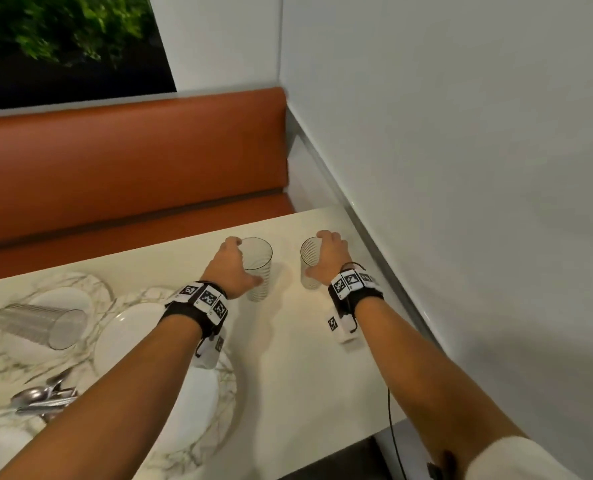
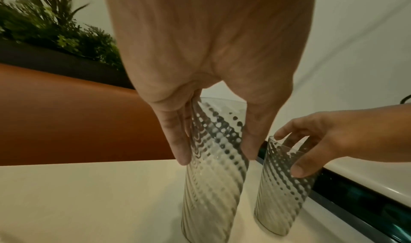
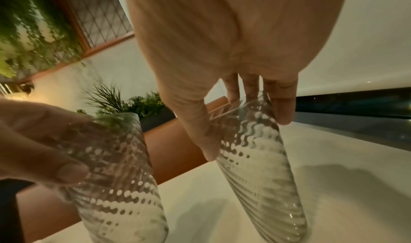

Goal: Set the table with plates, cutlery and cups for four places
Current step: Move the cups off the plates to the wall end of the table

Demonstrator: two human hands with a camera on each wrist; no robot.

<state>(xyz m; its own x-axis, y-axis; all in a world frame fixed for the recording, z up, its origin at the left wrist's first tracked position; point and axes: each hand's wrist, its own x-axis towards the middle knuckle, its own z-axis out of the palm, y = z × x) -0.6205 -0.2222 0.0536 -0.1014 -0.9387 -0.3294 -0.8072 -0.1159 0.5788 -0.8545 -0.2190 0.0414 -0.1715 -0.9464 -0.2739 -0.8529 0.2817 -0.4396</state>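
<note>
Two clear ribbed glasses stand upright side by side at the far right end of the cream table (image 1: pixel 305 358). My left hand (image 1: pixel 246 261) grips the left glass (image 1: pixel 258 271) near its rim, thumb on the near side and fingers round the far side; the left wrist view shows this grip (image 2: pixel 214 150) on the glass (image 2: pixel 213 185). My right hand (image 1: pixel 317 254) grips the right glass (image 1: pixel 308 268) the same way, which the right wrist view shows (image 3: pixel 246 136) on that glass (image 3: pixel 262 176). Both bases look set on the tabletop.
At the left lie marbled plates (image 1: pixel 225 403) with white plates on them, a third glass (image 1: pixel 42 325) on its side, and a bunch of cutlery (image 1: pixel 42 398). An orange bench (image 1: pixel 132 161) runs behind the table. A white wall (image 1: pixel 461 168) borders the right edge.
</note>
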